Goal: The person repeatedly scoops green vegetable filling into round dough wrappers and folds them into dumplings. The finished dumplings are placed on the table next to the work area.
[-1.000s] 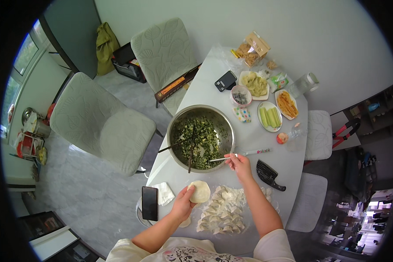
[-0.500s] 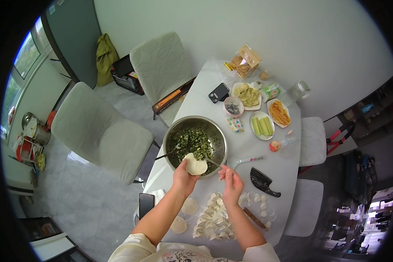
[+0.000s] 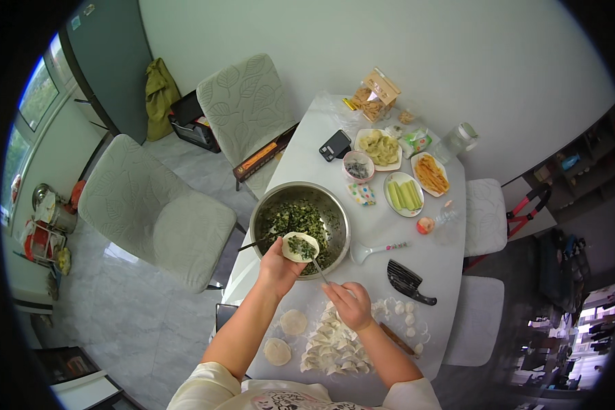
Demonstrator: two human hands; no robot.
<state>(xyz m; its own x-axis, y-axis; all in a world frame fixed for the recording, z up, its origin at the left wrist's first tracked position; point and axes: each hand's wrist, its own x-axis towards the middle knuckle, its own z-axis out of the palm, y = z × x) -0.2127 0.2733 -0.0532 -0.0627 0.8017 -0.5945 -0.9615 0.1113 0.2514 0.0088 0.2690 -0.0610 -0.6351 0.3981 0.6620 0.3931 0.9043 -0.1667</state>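
My left hand (image 3: 278,270) holds a round dumpling wrapper (image 3: 290,255) over the near rim of a large steel bowl (image 3: 344,232). Chopped green filling (image 3: 301,247) lies on the wrapper, and more green filling (image 3: 307,219) fills the bowl's bottom. My right hand (image 3: 349,305) is closed round a thin metal utensil (image 3: 320,270), whose tip touches the filling on the wrapper; its head is too small to make out. A dark stick-like handle (image 3: 251,244) leans over the bowl's left rim. Below my hands, folded dumplings (image 3: 335,345) lie in a heap beside two flat wrappers (image 3: 294,322).
A black cleaver (image 3: 408,281) and a white spoon (image 3: 372,251) lie right of the bowl. Plates of cucumber sticks (image 3: 404,196) and orange strips (image 3: 430,174) stand farther back. A rolling pin (image 3: 395,338) and small dough pieces (image 3: 409,319) are near my right forearm. Grey chairs (image 3: 184,219) surround the table.
Filling now sits on the wrapper, which was bare before. My right hand has moved down and toward me, with the utensil's tip shifting from the bowl to the wrapper.
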